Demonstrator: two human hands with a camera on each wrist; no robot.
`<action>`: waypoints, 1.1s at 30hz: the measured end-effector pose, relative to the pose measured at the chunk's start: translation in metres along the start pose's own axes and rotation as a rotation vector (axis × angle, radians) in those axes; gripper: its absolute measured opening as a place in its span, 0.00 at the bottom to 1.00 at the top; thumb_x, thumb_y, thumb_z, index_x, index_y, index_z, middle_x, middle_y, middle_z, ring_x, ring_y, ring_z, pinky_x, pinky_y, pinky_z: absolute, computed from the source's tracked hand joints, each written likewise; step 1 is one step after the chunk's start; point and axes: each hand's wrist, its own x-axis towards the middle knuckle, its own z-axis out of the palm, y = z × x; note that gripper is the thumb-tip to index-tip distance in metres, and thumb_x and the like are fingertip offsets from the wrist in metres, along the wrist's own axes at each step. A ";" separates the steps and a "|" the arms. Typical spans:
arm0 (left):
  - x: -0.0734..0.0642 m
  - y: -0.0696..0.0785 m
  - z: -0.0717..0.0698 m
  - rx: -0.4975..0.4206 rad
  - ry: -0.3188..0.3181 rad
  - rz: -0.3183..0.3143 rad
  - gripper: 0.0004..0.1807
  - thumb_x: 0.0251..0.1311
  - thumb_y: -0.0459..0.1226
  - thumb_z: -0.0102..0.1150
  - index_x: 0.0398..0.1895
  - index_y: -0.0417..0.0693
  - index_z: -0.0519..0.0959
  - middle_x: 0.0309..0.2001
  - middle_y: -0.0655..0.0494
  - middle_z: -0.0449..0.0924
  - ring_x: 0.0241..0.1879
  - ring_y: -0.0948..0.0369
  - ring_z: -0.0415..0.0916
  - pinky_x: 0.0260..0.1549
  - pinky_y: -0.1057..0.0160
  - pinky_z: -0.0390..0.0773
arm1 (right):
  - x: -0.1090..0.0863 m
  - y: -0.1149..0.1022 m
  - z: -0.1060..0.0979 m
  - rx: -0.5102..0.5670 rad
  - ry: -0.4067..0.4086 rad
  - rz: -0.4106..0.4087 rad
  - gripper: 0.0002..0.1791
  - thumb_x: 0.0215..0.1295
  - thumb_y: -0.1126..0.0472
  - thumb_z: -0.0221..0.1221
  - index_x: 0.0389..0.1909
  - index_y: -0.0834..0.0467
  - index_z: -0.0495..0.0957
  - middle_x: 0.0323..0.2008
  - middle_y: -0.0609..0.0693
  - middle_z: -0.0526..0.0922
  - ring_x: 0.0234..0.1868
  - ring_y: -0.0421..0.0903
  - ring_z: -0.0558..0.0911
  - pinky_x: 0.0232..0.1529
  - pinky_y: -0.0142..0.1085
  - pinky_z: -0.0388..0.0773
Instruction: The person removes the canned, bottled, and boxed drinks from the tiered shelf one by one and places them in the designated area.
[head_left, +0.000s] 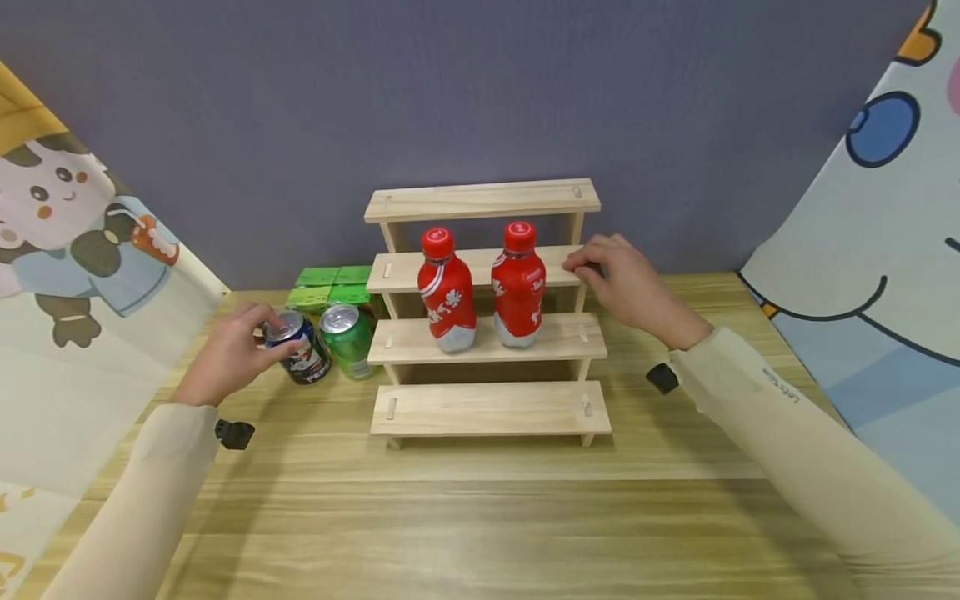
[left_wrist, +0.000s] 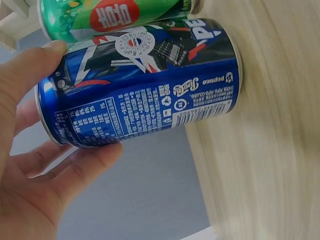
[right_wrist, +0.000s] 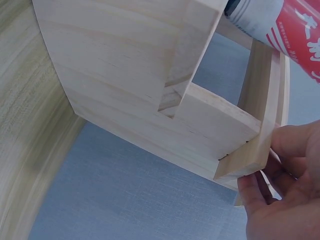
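My left hand [head_left: 228, 352] grips the top part of a blue Pepsi can [head_left: 308, 360] that stands on the table left of a stepped wooden shelf [head_left: 491, 408]. Thumb and fingers lie on opposite sides of the can in the left wrist view. A green can [head_left: 348, 343] stands right beside it. At the shelf's right side, my right hand [head_left: 626, 283] pinches the end of the second board from the top [right_wrist: 252, 155]. Two red bottles with white bases, a left one [head_left: 448, 300] and a right one [head_left: 519, 292], stand upright on the third board from the top.
Several green boxes [head_left: 330, 279] sit behind the cans, against the shelf's left side. A grey-blue wall panel [head_left: 480, 100] rises behind the shelf. Printed panels stand at the left [head_left: 90, 217] and the right [head_left: 847, 250]. The wood-grain table [head_left: 480, 533] extends in front.
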 end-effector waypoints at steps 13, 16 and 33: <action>0.009 -0.003 0.008 -0.047 -0.004 -0.064 0.18 0.51 0.42 0.71 0.35 0.41 0.74 0.40 0.44 0.75 0.33 0.51 0.70 0.29 0.51 0.70 | 0.001 -0.001 0.000 -0.001 -0.004 0.003 0.09 0.66 0.68 0.56 0.44 0.59 0.82 0.39 0.50 0.78 0.38 0.48 0.68 0.36 0.42 0.64; 0.009 -0.003 0.008 -0.052 -0.014 -0.064 0.18 0.50 0.42 0.71 0.35 0.41 0.75 0.39 0.45 0.75 0.34 0.52 0.72 0.30 0.50 0.72 | 0.000 -0.001 0.000 -0.001 -0.007 0.006 0.09 0.66 0.68 0.56 0.44 0.59 0.82 0.39 0.50 0.78 0.38 0.48 0.68 0.36 0.42 0.64; 0.028 0.051 -0.010 -0.086 0.093 0.042 0.22 0.57 0.43 0.66 0.49 0.37 0.75 0.53 0.44 0.71 0.53 0.47 0.65 0.47 0.44 0.66 | 0.000 -0.001 -0.001 -0.007 -0.007 0.001 0.09 0.66 0.68 0.56 0.44 0.60 0.82 0.39 0.51 0.78 0.38 0.49 0.68 0.36 0.43 0.65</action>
